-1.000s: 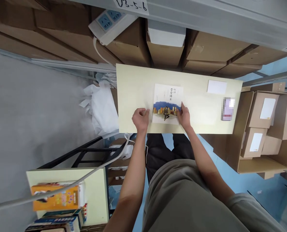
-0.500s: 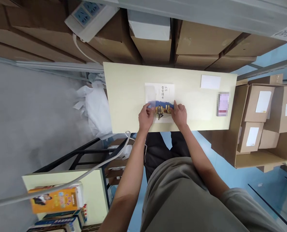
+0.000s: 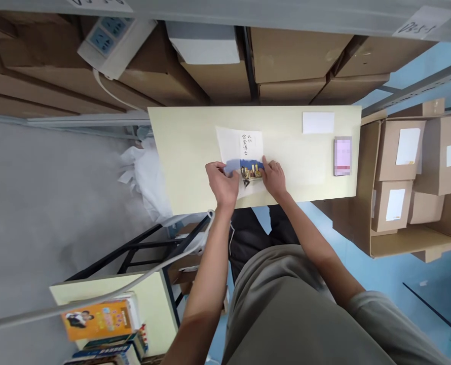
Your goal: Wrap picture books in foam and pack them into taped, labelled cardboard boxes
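Note:
A thin book [image 3: 244,147] with a white cover, dark characters and a blue city picture lies on a pale yellow table [image 3: 183,152]. A see-through wrapping seems to lie over its left part. My left hand [image 3: 221,183] pinches the wrapping or cover at the book's lower left corner. My right hand [image 3: 273,177] rests on the lower right part of the book, fingers curled and pressing it down. Both hands are near the table's front edge.
A white card [image 3: 318,122] and a phone [image 3: 342,155] lie on the table's right end. Cardboard boxes [image 3: 400,167] stand to the right and under the shelf behind. A power strip [image 3: 111,40] hangs at upper left. A second table with books [image 3: 100,319] is at lower left.
My left hand has moved from beside the book onto its lower left corner and closed on it. My right hand slid a little inward. The camera view has shifted.

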A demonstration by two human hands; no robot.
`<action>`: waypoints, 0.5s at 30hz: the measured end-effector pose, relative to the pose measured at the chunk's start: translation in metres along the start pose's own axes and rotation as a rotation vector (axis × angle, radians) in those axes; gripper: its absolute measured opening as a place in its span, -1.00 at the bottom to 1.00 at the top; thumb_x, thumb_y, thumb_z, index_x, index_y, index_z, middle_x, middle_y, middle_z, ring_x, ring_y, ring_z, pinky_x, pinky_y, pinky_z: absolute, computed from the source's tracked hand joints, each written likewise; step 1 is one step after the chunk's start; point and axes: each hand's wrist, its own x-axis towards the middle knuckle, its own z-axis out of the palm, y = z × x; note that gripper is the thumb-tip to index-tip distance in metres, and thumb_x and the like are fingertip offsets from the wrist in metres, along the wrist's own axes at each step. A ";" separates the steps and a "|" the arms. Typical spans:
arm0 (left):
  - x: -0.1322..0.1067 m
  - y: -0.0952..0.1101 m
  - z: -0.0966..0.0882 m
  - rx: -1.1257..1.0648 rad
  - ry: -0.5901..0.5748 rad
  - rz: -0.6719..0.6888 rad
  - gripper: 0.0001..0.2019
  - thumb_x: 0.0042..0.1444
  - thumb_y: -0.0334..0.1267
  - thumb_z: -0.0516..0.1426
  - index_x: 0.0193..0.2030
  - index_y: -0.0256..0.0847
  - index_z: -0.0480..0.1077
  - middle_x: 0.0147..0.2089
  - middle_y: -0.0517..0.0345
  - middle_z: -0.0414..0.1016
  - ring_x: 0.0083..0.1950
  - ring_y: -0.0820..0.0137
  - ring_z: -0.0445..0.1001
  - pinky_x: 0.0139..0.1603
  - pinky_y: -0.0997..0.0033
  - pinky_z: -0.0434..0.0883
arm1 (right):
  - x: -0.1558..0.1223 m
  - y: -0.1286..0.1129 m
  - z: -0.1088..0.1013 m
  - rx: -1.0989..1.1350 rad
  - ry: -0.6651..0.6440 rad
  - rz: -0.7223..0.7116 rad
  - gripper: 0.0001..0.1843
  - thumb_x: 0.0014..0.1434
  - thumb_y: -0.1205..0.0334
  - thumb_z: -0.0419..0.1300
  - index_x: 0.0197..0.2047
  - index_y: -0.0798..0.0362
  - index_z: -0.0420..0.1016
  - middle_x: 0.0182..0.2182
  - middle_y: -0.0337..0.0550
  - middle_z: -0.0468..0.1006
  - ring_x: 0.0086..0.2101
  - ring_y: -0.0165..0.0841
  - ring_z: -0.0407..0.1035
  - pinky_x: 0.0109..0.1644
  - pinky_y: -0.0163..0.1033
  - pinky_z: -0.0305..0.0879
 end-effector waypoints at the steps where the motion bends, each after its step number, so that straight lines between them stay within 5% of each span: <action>1: -0.009 0.009 0.000 -0.003 0.007 0.074 -0.57 0.07 -0.58 0.32 -0.07 -0.08 0.29 -0.07 0.22 0.34 -0.19 0.43 0.37 -0.06 0.37 0.44 | 0.002 0.001 -0.006 0.051 -0.012 0.010 -0.38 0.62 0.19 0.09 0.64 0.11 0.41 0.09 0.23 0.60 0.13 0.04 0.45 0.28 0.12 0.52; 4: -0.028 0.030 0.003 0.010 -0.001 0.210 -0.59 0.11 -0.63 0.27 -0.08 -0.08 0.28 -0.02 0.17 0.32 -0.14 0.41 0.38 -0.02 0.36 0.44 | 0.004 -0.002 -0.026 0.337 0.024 0.037 -0.49 0.59 0.14 0.18 0.50 0.03 0.59 0.05 0.09 0.66 -0.02 -0.12 0.57 0.17 0.00 0.62; 8: -0.044 0.047 0.009 -0.011 -0.032 0.268 -0.62 0.21 -0.60 0.27 -0.06 -0.07 0.26 0.00 0.14 0.30 -0.09 0.38 0.41 0.03 0.33 0.45 | -0.001 -0.021 -0.056 0.785 0.110 -0.069 -0.43 0.56 -0.18 0.25 0.50 -0.18 0.57 0.13 -0.07 0.70 -0.10 -0.27 0.65 0.01 -0.15 0.70; 15: -0.078 0.073 0.045 -0.165 -0.116 0.330 -0.77 0.50 -0.21 0.29 0.00 -0.04 0.27 0.05 0.06 0.34 -0.06 0.31 0.46 -0.06 0.26 0.49 | -0.009 -0.026 -0.097 0.781 0.134 -0.098 -0.39 0.45 -0.16 0.35 0.47 -0.21 0.58 0.18 -0.07 0.66 -0.09 -0.25 0.67 -0.03 -0.14 0.73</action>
